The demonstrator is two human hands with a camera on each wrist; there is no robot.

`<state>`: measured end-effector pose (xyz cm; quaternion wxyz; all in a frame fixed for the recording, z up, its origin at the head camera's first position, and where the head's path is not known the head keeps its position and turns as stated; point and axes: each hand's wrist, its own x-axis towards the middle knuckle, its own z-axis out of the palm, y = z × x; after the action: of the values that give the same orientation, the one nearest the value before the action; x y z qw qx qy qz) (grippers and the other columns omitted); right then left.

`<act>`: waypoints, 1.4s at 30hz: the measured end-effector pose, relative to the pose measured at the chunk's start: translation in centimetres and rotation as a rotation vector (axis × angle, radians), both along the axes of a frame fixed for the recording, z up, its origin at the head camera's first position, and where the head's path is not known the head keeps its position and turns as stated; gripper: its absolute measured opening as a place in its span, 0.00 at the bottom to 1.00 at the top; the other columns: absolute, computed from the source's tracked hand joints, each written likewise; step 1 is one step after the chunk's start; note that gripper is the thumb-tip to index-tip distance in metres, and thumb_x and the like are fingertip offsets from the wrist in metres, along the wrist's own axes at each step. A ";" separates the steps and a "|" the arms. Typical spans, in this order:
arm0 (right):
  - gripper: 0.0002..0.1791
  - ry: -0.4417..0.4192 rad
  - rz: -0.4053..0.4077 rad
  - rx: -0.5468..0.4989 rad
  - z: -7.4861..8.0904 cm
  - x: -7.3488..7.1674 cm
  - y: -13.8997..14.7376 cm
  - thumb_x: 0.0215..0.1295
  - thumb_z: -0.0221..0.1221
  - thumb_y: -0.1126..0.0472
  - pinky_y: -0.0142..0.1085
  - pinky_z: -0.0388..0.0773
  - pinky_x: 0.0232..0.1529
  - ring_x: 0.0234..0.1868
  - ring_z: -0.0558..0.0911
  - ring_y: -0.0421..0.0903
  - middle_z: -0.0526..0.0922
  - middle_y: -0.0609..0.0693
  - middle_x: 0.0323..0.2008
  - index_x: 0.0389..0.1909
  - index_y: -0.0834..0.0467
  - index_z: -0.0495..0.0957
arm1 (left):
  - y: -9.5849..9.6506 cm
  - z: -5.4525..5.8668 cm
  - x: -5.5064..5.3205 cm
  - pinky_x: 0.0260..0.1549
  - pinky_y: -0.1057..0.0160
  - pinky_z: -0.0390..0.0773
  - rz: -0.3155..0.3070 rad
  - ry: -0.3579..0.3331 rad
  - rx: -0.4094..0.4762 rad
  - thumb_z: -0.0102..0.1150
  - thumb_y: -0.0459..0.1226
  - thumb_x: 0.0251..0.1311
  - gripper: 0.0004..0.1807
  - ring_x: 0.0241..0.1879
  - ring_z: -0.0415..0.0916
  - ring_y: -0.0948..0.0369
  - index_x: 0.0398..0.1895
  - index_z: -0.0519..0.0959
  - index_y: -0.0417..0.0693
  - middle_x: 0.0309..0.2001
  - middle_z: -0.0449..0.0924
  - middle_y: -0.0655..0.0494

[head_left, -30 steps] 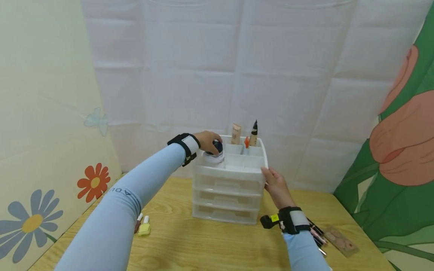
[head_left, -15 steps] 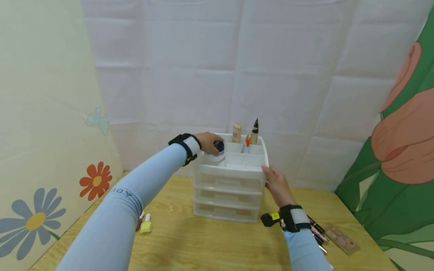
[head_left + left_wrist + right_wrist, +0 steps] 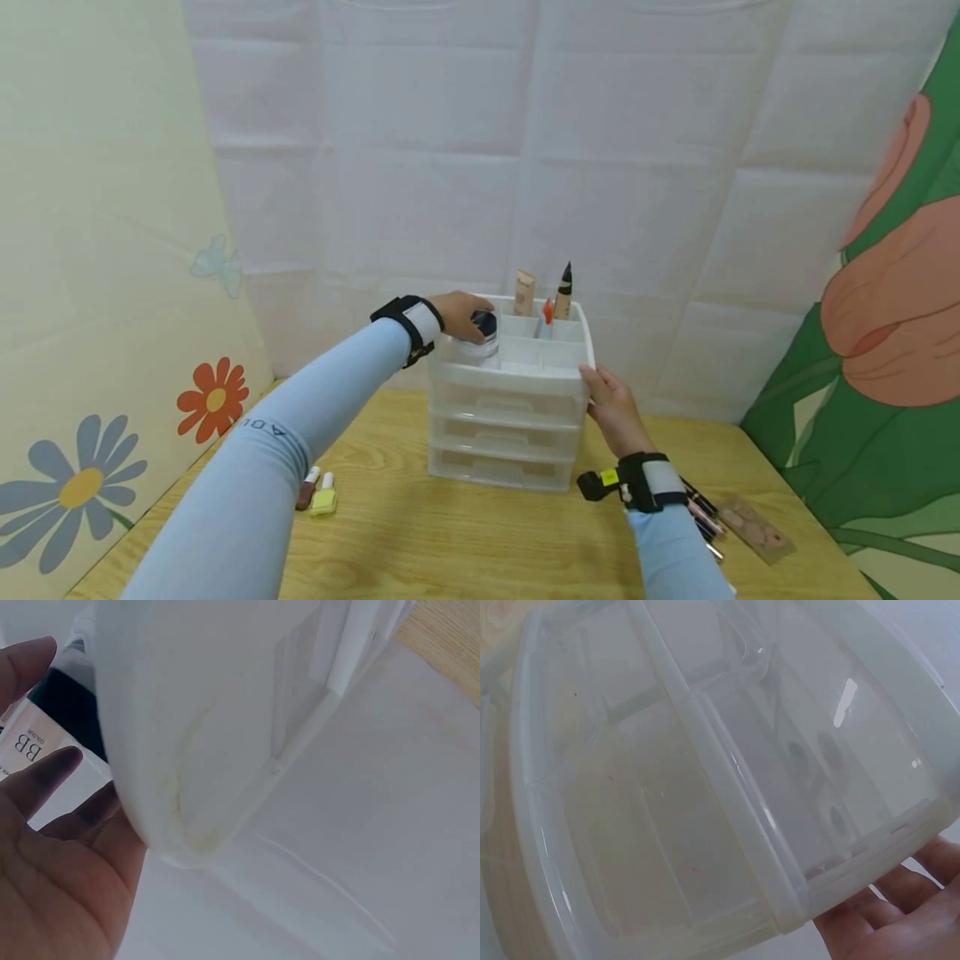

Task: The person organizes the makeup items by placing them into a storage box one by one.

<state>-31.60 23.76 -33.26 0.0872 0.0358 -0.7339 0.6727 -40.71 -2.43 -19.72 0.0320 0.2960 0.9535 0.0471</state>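
My left hand holds a small jar with a dark lid from above, at the left compartment of a white drawer organizer. Its fingers curl over the lid and partly hide the jar. In the left wrist view, the thumb and fingers stand around a dark band, near a pinkish label reading BB. My right hand grips the organizer's right front corner, thumb at the top edge. The right wrist view shows its fingers against the clear plastic side.
A beige tube, a black-tipped beige bottle and an orange-topped item stand in the organizer's top. Nail polish bottles lie at left. Makeup pens and a flat palette lie at right. A white cloth hangs behind.
The head view has shifted slightly. The left hand and the jar have edged a little to the right against the organizer. The right hand keeps its hold on the corner.
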 end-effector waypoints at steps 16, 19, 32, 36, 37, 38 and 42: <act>0.41 -0.004 0.007 0.044 0.4 -0.2 0.8 0.77 0.45 0.37 0.54 0.56 0.75 0.75 0.60 0.55 0.59 0.59 0.77 0.79 0.59 0.53 | -1.9 2.5 3.0 0.74 0.51 0.59 -0.079 0.059 0.038 0.63 0.44 0.68 0.35 0.74 0.60 0.48 0.75 0.65 0.43 0.74 0.65 0.46; 0.41 -0.009 0.005 0.050 0.5 -0.2 1.0 0.77 0.44 0.37 0.55 0.56 0.75 0.75 0.60 0.55 0.58 0.59 0.77 0.80 0.58 0.53 | -2.1 2.6 3.7 0.73 0.52 0.61 -0.096 0.094 0.049 0.63 0.44 0.68 0.34 0.73 0.62 0.48 0.73 0.67 0.42 0.72 0.68 0.45; 0.40 -0.038 -0.015 0.023 0.5 0.2 1.2 0.78 0.45 0.39 0.55 0.56 0.75 0.75 0.60 0.56 0.58 0.60 0.77 0.80 0.59 0.52 | -2.5 -0.4 8.4 0.49 0.55 0.82 -0.279 0.380 0.051 0.69 0.43 0.63 0.29 0.49 0.82 0.52 0.65 0.76 0.40 0.56 0.81 0.43; 0.40 -0.043 -0.022 0.031 0.5 0.2 1.3 0.78 0.45 0.39 0.55 0.55 0.75 0.75 0.60 0.56 0.57 0.59 0.78 0.80 0.58 0.52 | -2.3 -1.8 9.7 0.37 0.58 0.85 -0.324 0.539 0.029 0.71 0.44 0.60 0.27 0.40 0.82 0.55 0.60 0.78 0.42 0.49 0.82 0.47; 0.40 -0.044 -0.023 0.033 0.5 0.3 1.3 0.78 0.45 0.39 0.55 0.55 0.75 0.75 0.60 0.56 0.57 0.59 0.78 0.80 0.58 0.52 | -2.3 -2.1 9.9 0.36 0.59 0.85 -0.335 0.565 0.029 0.71 0.44 0.60 0.26 0.40 0.82 0.55 0.59 0.78 0.43 0.48 0.83 0.48; 0.40 -0.044 -0.023 0.033 0.5 0.3 1.4 0.78 0.45 0.39 0.55 0.55 0.75 0.76 0.60 0.56 0.57 0.59 0.78 0.80 0.58 0.52 | -2.2 -2.5 10.2 0.36 0.59 0.85 -0.345 0.583 0.032 0.71 0.44 0.60 0.26 0.41 0.82 0.55 0.59 0.79 0.43 0.48 0.83 0.48; 0.40 -0.043 -0.019 0.028 0.7 0.6 1.5 0.78 0.46 0.40 0.55 0.55 0.76 0.76 0.59 0.56 0.56 0.59 0.78 0.80 0.58 0.51 | -2.1 -3.8 10.9 0.35 0.60 0.85 -0.371 0.579 0.066 0.71 0.44 0.59 0.25 0.42 0.82 0.56 0.58 0.79 0.44 0.49 0.82 0.49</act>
<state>-30.99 25.27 -32.61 0.0776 0.0155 -0.7451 0.6622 -29.79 -4.50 -23.50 -0.2412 0.4664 0.8509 -0.0146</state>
